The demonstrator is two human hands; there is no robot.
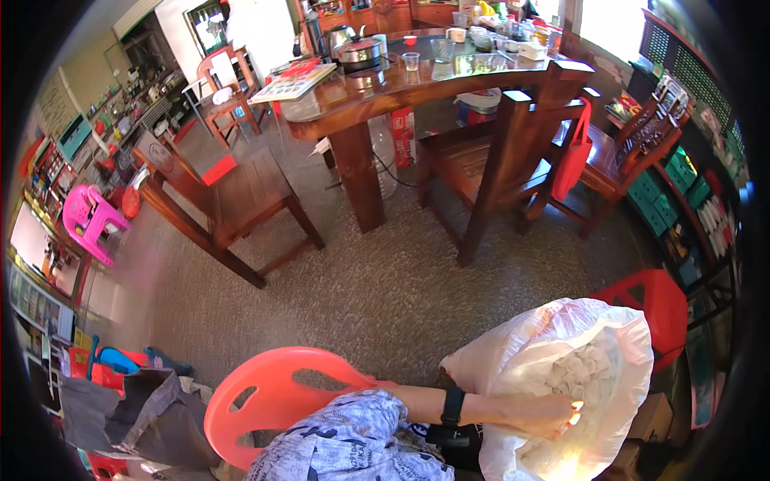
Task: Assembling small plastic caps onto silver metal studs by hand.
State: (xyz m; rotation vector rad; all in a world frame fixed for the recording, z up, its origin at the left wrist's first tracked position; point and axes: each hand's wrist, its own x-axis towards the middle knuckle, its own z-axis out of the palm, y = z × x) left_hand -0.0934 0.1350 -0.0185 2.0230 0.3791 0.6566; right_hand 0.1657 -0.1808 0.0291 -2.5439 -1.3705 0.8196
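My left hand (539,415) reaches across to the right, over the mouth of a large white plastic sack (513,341). Its fingers are bent and close together; whatever they hold, if anything, I cannot make out. Crumpled whitish pieces (581,369) fill part of the sack below and beyond the hand. A black strap (452,407) circles my wrist, with a dark box-like device (447,437) beside it. The patterned sleeve (337,441) lies in front of a coral-red plastic chair (233,401). My right hand does not show. A bright glow lights the sack's near side.
A dark wooden chair (249,188) and another wooden chair (481,164) stand by a heavy wooden table (449,76) bearing pots and cups. Red plastic furniture (666,309) is behind the sack. Grey bags (136,417) lie at lower left, a pink chair (84,212) farther off.
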